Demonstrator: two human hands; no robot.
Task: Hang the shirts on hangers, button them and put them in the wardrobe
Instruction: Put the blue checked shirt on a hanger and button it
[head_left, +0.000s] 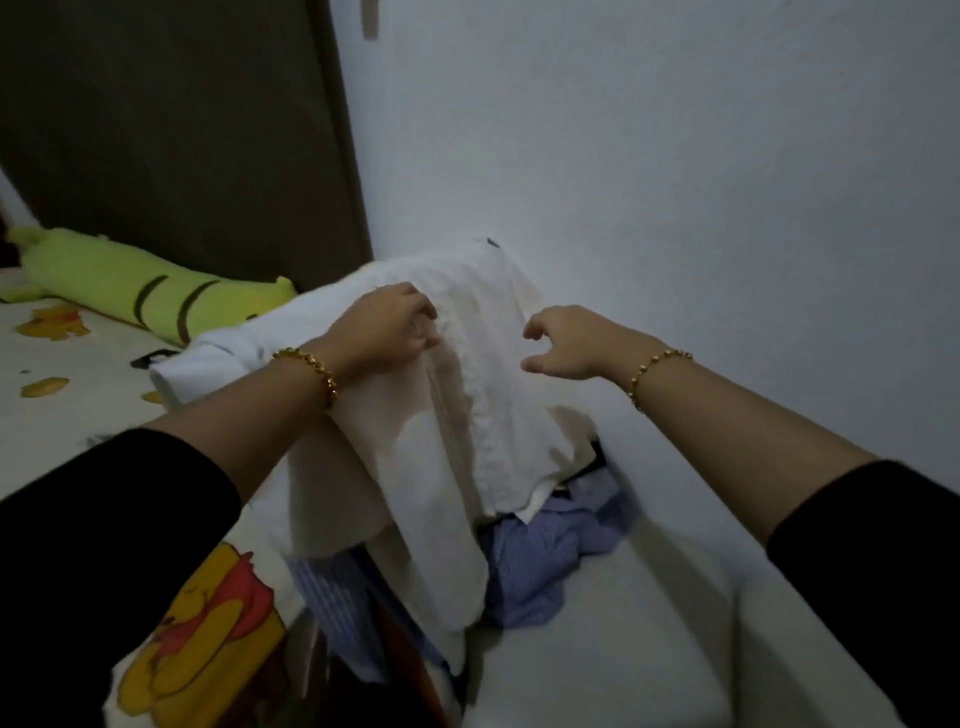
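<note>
The left hand (387, 330) has its fingers curled into the front strip of the white shirt (493, 415), pinching the cloth. The right hand (563, 343) hovers just beside the same strip with thumb and fingers apart, holding nothing.

The shirt lies straight ahead between the two hands. Its long axis runs from its top, close against the wall (675, 182), down toward the person. The left hand is on it and the right is near, so buttoning looks like the step in hand.

Whether a hanger sits inside it I cannot tell. Its hem drapes over a heap of blue shirts (535, 556) at the corner of the bed (67, 426). The wall hems in the right side, and the open room is leftward over the bed.
</note>
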